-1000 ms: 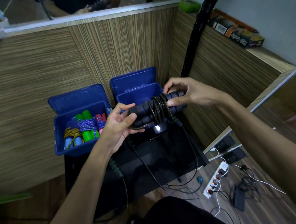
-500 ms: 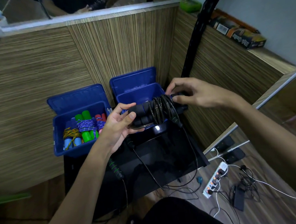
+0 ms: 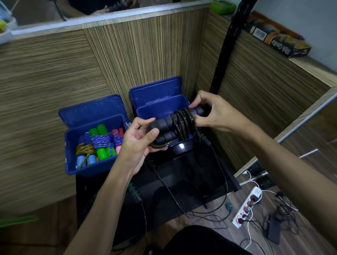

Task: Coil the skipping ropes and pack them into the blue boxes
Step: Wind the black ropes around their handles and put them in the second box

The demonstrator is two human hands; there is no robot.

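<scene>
I hold a black skipping rope (image 3: 180, 124), its cord wound around its two black foam handles, in front of the right blue box (image 3: 159, 108). My left hand (image 3: 139, 142) grips the left ends of the handles. My right hand (image 3: 210, 113) pinches the right handle end and the coils. The left blue box (image 3: 71, 152) holds several coiled ropes with green, blue and pink handles. Another black rope with a green-ringed handle (image 3: 135, 193) lies loose on the black table (image 3: 186, 177), its cord trailing off the front edge.
Both boxes stand open with lids leaning against the wooden partition (image 3: 140, 50). A black pole (image 3: 227, 36) rises behind my right hand. On the floor at the right lie a white power strip (image 3: 246, 207) and tangled cables (image 3: 281, 219).
My right hand has shifted slightly along the handle end and coils. The bundle stays in front of the right box and my left hand keeps its grip.
</scene>
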